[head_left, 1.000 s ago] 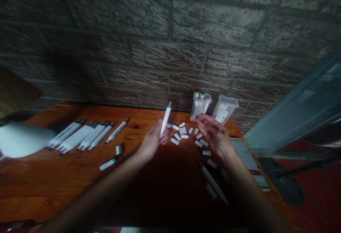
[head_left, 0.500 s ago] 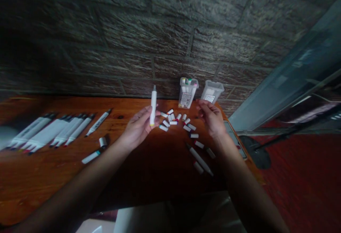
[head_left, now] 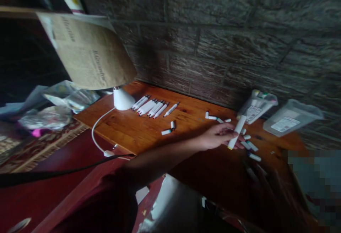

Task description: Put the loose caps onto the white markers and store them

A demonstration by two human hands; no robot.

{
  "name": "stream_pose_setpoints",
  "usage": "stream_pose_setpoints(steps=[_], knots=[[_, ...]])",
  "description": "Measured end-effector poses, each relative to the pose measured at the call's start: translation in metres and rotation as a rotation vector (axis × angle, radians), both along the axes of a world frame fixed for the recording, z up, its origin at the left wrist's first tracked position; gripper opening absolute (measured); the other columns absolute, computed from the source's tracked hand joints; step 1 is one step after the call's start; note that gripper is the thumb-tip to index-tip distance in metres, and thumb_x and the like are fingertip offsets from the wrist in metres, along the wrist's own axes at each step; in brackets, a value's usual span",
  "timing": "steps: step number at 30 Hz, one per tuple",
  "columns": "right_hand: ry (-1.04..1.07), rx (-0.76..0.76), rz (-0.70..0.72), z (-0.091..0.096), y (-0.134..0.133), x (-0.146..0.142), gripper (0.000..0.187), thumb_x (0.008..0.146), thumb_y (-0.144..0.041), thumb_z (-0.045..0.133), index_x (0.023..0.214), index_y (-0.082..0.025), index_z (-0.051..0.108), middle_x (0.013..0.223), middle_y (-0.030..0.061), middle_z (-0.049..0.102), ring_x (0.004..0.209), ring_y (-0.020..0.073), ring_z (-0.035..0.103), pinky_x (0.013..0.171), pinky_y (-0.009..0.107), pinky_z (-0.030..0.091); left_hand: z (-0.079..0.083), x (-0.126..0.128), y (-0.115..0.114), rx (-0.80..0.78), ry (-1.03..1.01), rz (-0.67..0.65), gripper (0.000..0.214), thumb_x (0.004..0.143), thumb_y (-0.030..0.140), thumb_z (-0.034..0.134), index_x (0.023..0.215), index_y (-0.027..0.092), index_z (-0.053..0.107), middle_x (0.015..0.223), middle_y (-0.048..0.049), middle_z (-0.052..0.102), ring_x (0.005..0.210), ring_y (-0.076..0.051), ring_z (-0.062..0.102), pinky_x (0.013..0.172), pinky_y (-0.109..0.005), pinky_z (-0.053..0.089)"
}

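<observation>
My left hand is closed around a white marker with a yellow band at its lower end; the marker tilts up to the right. Small white caps lie scattered beside and beyond those fingers. Dark and smeared at the lower right, my right hand is hard to make out, and its fingers do not show clearly. Behind the caps stand a clear container with markers in it and a second clear container. Farther left, several white markers lie in a row near two loose caps.
A lamp with a newsprint shade stands at the left end of the wooden table; its white cord hangs over the edge. Plastic bags lie beyond it. A brick wall runs behind.
The view has swung left, bringing the lamp into sight. My left hand still holds the marker. My right hand, clear beside the containers before, is now low and blurred.
</observation>
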State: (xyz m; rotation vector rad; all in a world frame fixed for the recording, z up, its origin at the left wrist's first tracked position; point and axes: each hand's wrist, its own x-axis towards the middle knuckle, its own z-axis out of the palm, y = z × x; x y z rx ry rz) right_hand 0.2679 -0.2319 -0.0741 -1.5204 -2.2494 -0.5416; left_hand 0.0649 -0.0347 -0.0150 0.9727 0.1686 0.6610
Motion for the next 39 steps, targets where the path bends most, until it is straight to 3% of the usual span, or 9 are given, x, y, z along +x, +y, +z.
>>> stream_pose_setpoints(steps=[4, 11, 15, 18, 21, 25, 30, 34, 39], knots=[[0.0, -0.02, -0.111, -0.01, 0.027, 0.006, 0.065, 0.099, -0.021, 0.034, 0.159, -0.019, 0.008, 0.16, 0.0176, 0.026, 0.145, 0.0403, 0.028, 0.101, 0.06, 0.047, 0.002, -0.004, 0.002, 0.001, -0.003, 0.058, 0.046, 0.07, 0.043, 0.083, 0.098, 0.015, 0.059, 0.09, -0.0089, 0.074, 0.074, -0.019, 0.074, 0.075, -0.032, 0.056], [0.097, -0.022, -0.229, -0.002, 0.052, -0.003, 0.068, 0.099, -0.032, 0.041, 0.158, -0.022, 0.009, 0.161, 0.0191, 0.024, 0.147, 0.0383, 0.027, 0.105, 0.061, 0.043, 0.009, -0.015, 0.012, -0.002, 0.001, 0.166, 0.046, 0.073, 0.04, 0.082, 0.103, 0.014, 0.06, 0.096, -0.0111, 0.074, 0.084, -0.023, 0.074, 0.082, -0.037, 0.056], [0.09, -0.064, -0.302, 0.015, 0.046, -0.009, 0.061, 0.097, -0.038, 0.047, 0.152, -0.019, 0.03, 0.157, 0.0208, 0.031, 0.145, 0.0383, 0.031, 0.108, 0.057, 0.042, 0.017, -0.023, 0.019, -0.037, 0.0, 0.247, 0.036, 0.073, 0.028, 0.082, 0.1, 0.012, 0.064, 0.106, -0.0112, 0.073, 0.088, -0.023, 0.073, 0.082, -0.037, 0.058], [0.094, -0.1, -0.374, 0.03, 0.038, -0.007, 0.048, 0.095, -0.036, 0.05, 0.141, -0.022, 0.048, 0.145, 0.0177, 0.049, 0.134, 0.0357, 0.047, 0.104, 0.053, 0.046, 0.021, -0.025, 0.027, -0.099, 0.004, 0.305, 0.025, 0.077, 0.02, 0.078, 0.097, 0.011, 0.065, 0.096, -0.0093, 0.075, 0.085, -0.021, 0.074, 0.079, -0.034, 0.06], [0.116, -0.168, -0.355, 0.04, 0.031, -0.004, 0.039, 0.095, -0.025, 0.048, 0.133, -0.028, 0.055, 0.129, 0.011, 0.062, 0.118, 0.0287, 0.059, 0.1, 0.046, 0.049, 0.023, -0.025, 0.032, -0.18, 0.017, 0.35, 0.016, 0.083, 0.011, 0.07, 0.098, 0.011, 0.066, 0.098, -0.0086, 0.075, 0.085, -0.019, 0.074, 0.08, -0.032, 0.06], [0.137, -0.185, -0.315, 0.041, 0.034, -0.001, 0.037, 0.095, -0.02, 0.048, 0.13, -0.027, 0.059, 0.131, 0.0094, 0.062, 0.12, 0.0278, 0.057, 0.104, 0.047, 0.047, 0.025, -0.025, 0.033, -0.248, 0.021, 0.364, 0.016, 0.086, 0.003, 0.059, 0.099, 0.01, 0.067, 0.101, -0.0095, 0.076, 0.084, -0.017, 0.074, 0.078, -0.028, 0.061], [0.207, -0.19, -0.314, 0.065, 0.081, -0.002, 0.037, 0.092, -0.026, 0.055, 0.129, -0.021, 0.062, 0.132, 0.0127, 0.062, 0.125, 0.0297, 0.055, 0.106, 0.047, 0.044, 0.024, -0.028, 0.037, -0.257, 0.037, 0.378, 0.019, 0.086, 0.002, 0.057, 0.1, 0.011, 0.068, 0.101, -0.01, 0.076, 0.084, -0.018, 0.075, 0.078, -0.03, 0.061], [0.367, -0.25, -0.252, 0.098, 0.146, -0.009, 0.024, 0.093, -0.022, 0.053, 0.104, -0.02, 0.074, 0.108, 0.0102, 0.074, 0.1, 0.0232, 0.069, 0.093, 0.035, 0.05, 0.021, -0.031, 0.04, -0.213, 0.066, 0.339, 0.028, 0.085, 0.003, 0.059, 0.112, 0.01, 0.066, 0.109, -0.0132, 0.074, 0.094, -0.021, 0.074, 0.085, -0.031, 0.06], [0.534, -0.138, -0.324, 0.092, 0.183, -0.007, 0.026, 0.093, -0.022, 0.049, 0.1, -0.017, 0.074, 0.099, 0.0095, 0.076, 0.083, 0.0203, 0.071, 0.076, 0.028, 0.051, 0.016, -0.03, 0.039, -0.199, 0.11, 0.302, 0.034, 0.083, 0.007, 0.063, 0.117, 0.012, 0.065, 0.112, -0.0143, 0.073, 0.097, -0.022, 0.073, 0.089, -0.034, 0.057]])
